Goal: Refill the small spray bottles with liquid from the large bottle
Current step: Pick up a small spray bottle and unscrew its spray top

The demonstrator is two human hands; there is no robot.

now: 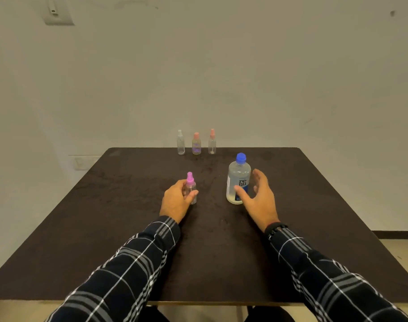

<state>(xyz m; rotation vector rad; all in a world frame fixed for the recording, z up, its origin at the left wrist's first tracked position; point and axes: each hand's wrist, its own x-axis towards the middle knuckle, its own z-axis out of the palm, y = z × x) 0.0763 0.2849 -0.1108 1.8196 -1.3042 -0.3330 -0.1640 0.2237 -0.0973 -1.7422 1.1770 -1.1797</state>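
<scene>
- Spray bottle with the pink cap (pixel 191 189) stands upright on the dark table (pixel 128 205), near the middle and a little to my left; the left hand (pixel 176 202) holds it low on the body, fingers curled behind it and the thumb laid across the front
- Both forearms, in checked sleeves (pixel 133 263), are cut off by the bottom edge of the view
- My read of the step in hand is readying both bottles for opening: I'd keep that left grip low and firm so the small bottle can't tip, leaving the pink top free to be twisted off
- Right hand (pixel 258 196) is spread wide at the large bottle (pixel 238 182), thumb in front of the label and fingers fanned out on its right side; I can't tell whether any of them touch it
- I'd close round the middle of the label, not the neck, and take off the blue cap (pixel 241 158) before any tilt; the small neck looks narrow, so a slow pour held close over it seems wise
- The large bottle stands upright just right of the small one, apart from it; its liquid level is hard to read through the cloudy wall
- Hidden from me: the left fingertips behind the small bottle, and how full that bottle is
- At the far edge stand a clear-topped bottle (pixel 180 144), a middle bottle (pixel 196 145) and a right-hand bottle (pixel 212 142), in a row, too small and blurred to judge their fill
</scene>
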